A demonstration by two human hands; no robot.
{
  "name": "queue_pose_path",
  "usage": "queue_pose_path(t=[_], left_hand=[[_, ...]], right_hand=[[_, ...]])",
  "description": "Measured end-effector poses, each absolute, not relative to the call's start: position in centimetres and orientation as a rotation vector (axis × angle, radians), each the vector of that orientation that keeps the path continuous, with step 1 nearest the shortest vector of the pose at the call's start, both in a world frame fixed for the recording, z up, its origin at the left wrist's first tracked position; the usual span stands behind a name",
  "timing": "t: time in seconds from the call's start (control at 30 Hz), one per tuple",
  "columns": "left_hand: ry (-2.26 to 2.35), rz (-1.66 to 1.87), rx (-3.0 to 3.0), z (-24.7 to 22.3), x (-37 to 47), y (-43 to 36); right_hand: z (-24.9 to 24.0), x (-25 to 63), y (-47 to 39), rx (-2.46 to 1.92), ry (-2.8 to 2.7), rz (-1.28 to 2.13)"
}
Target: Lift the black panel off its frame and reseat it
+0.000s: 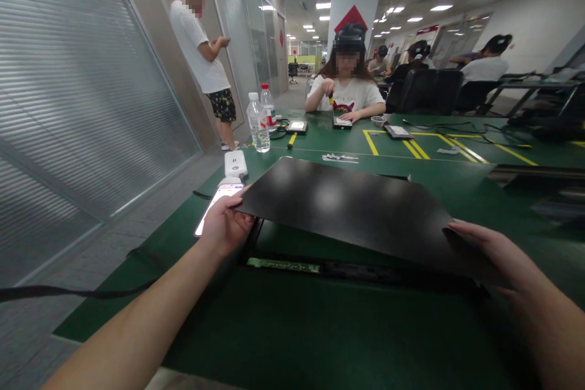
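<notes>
A thin, glossy black sheet is held up in both hands above the table, tilted and slightly bent, with ceiling light reflecting in it. My left hand pinches its left corner, thumb on top and fingers curled below. At the opposite end, my right hand grips the right edge, its thumb on top and its fingers mostly hidden underneath. Beneath the sheet lies a black frame with a narrow green circuit strip along its near side. The sheet hides the far part of that frame.
Left of the sheet lie a lit phone and a white device. Two water bottles stand behind. Across the green table, a co-worker holds a screwdriver at a hard drive. Dark, blurred panels lie at the right.
</notes>
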State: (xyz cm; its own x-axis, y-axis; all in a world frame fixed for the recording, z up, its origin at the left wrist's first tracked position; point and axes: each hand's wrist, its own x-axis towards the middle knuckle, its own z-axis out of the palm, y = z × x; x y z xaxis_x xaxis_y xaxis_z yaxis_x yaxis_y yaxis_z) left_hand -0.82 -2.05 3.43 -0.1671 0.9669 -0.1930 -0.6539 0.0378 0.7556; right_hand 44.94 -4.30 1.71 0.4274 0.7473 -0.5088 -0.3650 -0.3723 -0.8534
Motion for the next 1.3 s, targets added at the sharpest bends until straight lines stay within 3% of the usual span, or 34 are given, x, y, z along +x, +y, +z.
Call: queue_pose_path(t=[0.5,1.3], left_hand=[[0.914,1.615,0.636,4.1,-0.7,-2.2],[1.058,1.406,0.81,3.4,-0.4,-3.1]], right_hand=[[1.4,45.6,-4.1,-1.574,-0.579,1.068],[-0.1,47.0,-3.6,-1.679,-0.703,0.944]])
